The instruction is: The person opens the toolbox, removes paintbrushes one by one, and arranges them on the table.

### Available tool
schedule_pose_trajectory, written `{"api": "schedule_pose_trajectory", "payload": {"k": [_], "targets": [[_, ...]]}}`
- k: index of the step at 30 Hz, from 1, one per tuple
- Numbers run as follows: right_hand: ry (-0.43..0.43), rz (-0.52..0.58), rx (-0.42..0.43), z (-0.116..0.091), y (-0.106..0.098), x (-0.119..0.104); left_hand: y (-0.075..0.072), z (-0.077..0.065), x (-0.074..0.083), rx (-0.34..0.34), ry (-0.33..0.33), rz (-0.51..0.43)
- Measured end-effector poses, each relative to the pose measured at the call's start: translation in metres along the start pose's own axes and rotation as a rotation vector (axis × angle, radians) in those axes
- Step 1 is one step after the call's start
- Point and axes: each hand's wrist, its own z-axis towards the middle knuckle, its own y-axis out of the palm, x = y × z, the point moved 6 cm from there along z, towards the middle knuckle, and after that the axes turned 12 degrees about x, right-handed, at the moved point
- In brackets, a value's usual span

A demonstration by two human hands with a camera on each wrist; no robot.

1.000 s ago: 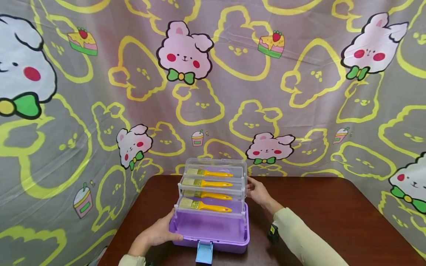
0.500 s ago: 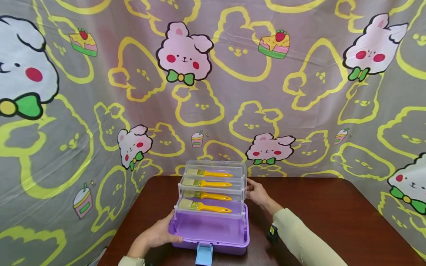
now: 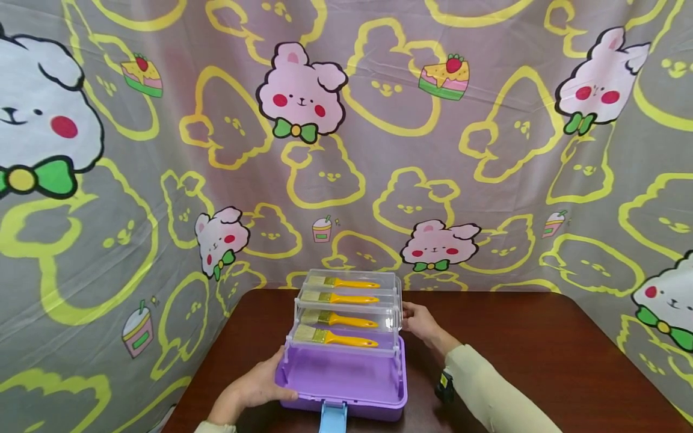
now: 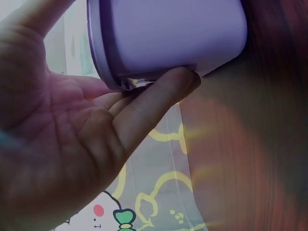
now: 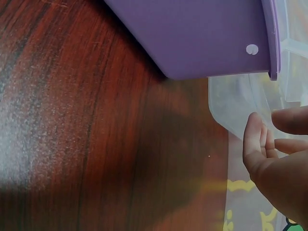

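Note:
A purple toolbox stands on the table with its clear stepped trays raised. Several paintbrushes with yellow handles and pale bristles lie in these trays, one above another. My left hand holds the box's front left corner, thumb on the front rim; in the left wrist view its fingers lie along the purple side wall. At the back right, my right hand holds the edge of the clear lid, which leans back behind the box. The light blue latch hangs at the front.
The dark red-brown table extends to both sides of the box. Behind it and at the sides hangs a grey curtain printed with cartoon animals. A black device sits at the right wrist.
The clear lid has tipped further back and lower behind the trays. My right hand has gone down slightly with it. My left hand stays on the box corner.

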Motion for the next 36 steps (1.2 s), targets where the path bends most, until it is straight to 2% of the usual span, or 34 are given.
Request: {"api": "schedule_pose_trajectory", "payload": {"k": [10,18,24,29,36], "targets": [[0.037,0.026,-0.021,0.003,0.001,0.008,-0.001,0.0,0.005,0.003,0.027,-0.017],[0.044,0.044,-0.045,0.0,0.001,0.002,-0.001,0.0,0.004,-0.004,0.007,-0.033],[0.094,0.1,-0.05,0.0,0.003,0.014,0.0,0.0,0.003,-0.005,0.005,-0.035],[0.143,0.138,-0.036,-0.001,0.004,0.021,0.001,0.001,0.001,-0.009,-0.019,-0.041],[0.141,0.133,-0.009,0.0,0.004,0.023,0.001,0.001,0.003,-0.019,-0.008,-0.063]]}}
